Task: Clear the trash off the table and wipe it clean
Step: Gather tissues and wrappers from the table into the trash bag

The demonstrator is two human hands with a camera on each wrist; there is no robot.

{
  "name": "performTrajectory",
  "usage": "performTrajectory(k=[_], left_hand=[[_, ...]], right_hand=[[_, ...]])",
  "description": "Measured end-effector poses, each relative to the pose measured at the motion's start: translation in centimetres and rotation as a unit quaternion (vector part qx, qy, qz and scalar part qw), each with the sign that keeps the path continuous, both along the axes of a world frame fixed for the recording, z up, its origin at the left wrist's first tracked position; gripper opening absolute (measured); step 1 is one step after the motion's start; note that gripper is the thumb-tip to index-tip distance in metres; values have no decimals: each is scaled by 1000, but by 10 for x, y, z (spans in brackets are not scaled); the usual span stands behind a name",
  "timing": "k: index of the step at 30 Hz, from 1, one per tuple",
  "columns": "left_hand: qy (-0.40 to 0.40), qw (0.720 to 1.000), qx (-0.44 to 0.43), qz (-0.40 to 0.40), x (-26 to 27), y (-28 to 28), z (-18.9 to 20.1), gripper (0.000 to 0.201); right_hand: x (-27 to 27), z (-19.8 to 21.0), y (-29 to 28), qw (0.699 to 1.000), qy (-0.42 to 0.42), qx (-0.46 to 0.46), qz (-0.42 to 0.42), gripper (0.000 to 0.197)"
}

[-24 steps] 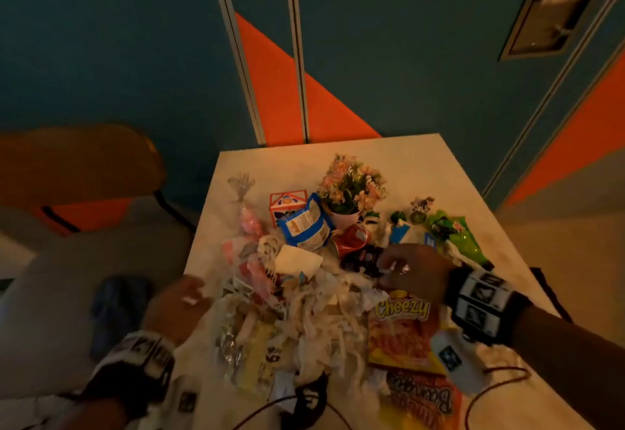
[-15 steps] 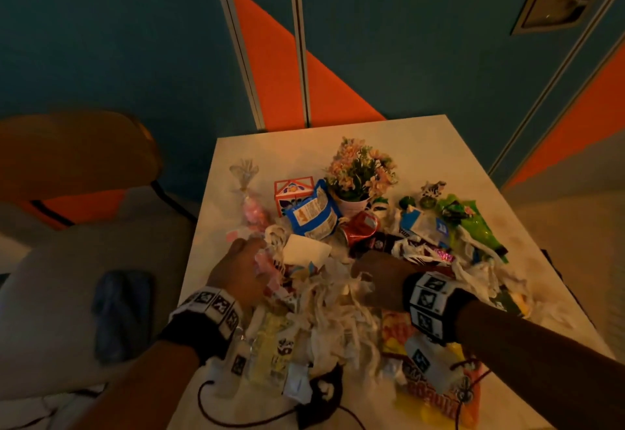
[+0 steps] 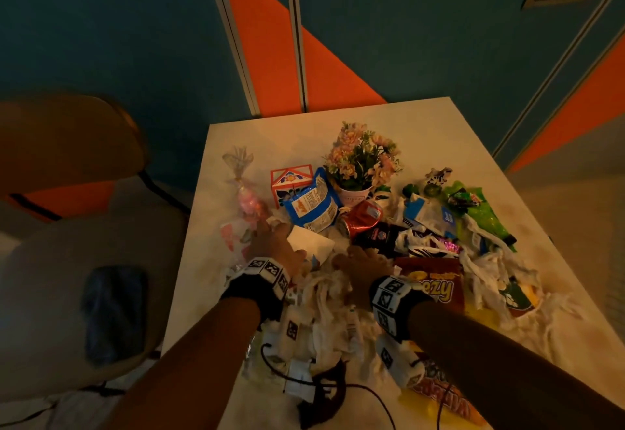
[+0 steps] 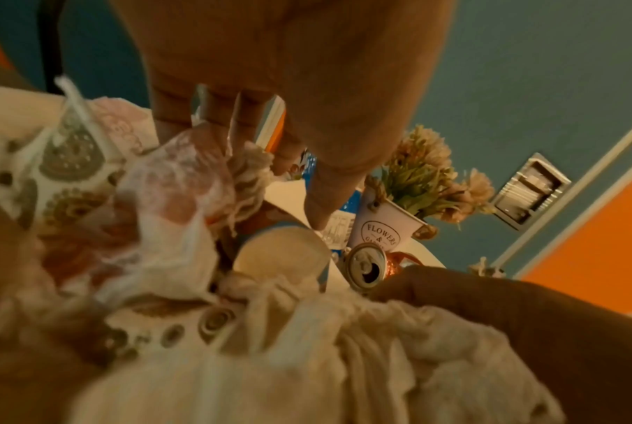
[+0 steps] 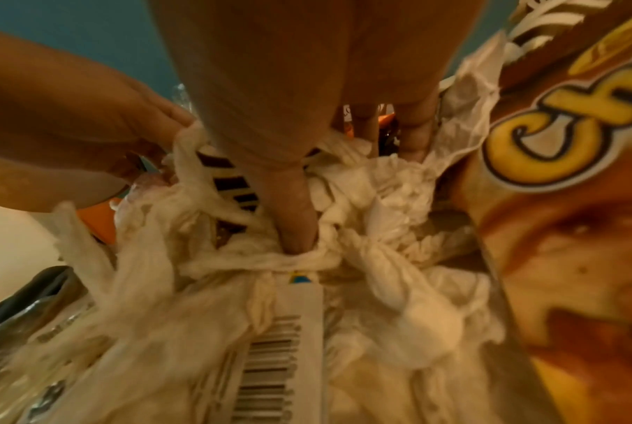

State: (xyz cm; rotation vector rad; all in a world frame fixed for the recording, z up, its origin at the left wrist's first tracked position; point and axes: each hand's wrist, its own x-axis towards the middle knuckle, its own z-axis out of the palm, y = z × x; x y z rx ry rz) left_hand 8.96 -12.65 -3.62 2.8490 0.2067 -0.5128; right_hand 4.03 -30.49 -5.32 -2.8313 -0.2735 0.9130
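A heap of shredded white tissue and wrappers covers the near half of the white table. My left hand lies on the heap's left side. Its straight fingers touch a pink-and-white plastic wrapper. My right hand presses into the tissue strips next to the orange Cheezy bag, with its thumb pushed under one strip. A crushed red can, a blue snack bag and a green wrapper lie beyond the hands.
A white pot of flowers, a small carton and a zebra figurine stand behind the trash. A black cable crosses the near edge. Left of the table stand a brown chair and a beige seat with a dark cloth.
My left hand came in from beyond the table's left edge onto the heap. My right hand slid left off the Cheezy bag, so both now sit close together mid-pile.
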Motion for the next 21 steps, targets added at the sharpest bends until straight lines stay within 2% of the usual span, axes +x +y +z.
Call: performTrajectory(k=[2, 5, 8, 12, 14, 16, 18, 21], left_hand=[[30, 999, -7, 15, 2, -4, -4, 77], [59, 997, -44, 23, 5, -8, -9, 79], [65, 998, 20, 3, 1, -11, -10, 72], [62, 998, -19, 27, -3, -11, -10, 56], [31, 997, -63, 38, -6, -10, -7, 51], [-15, 992, -116, 53, -11, -10, 0, 36], [-49, 986, -150, 61, -18, -10, 9, 22], [-79, 976, -185, 89, -28, -13, 18, 22]], right_hand=[[1, -1, 2, 1000, -8, 6, -3, 74], [1, -3, 4, 999, -27, 27, -10, 60], [2, -3, 2, 998, -35, 46, -15, 54], [5, 3, -10, 996, -37, 74, -22, 61], [6, 5, -16, 994, -44, 99, -15, 63], [7, 6, -21, 990, -58, 125, -14, 67], [9, 14, -29, 985, -69, 146, -53, 79], [9, 30, -45, 974, -66, 184, -112, 95]])
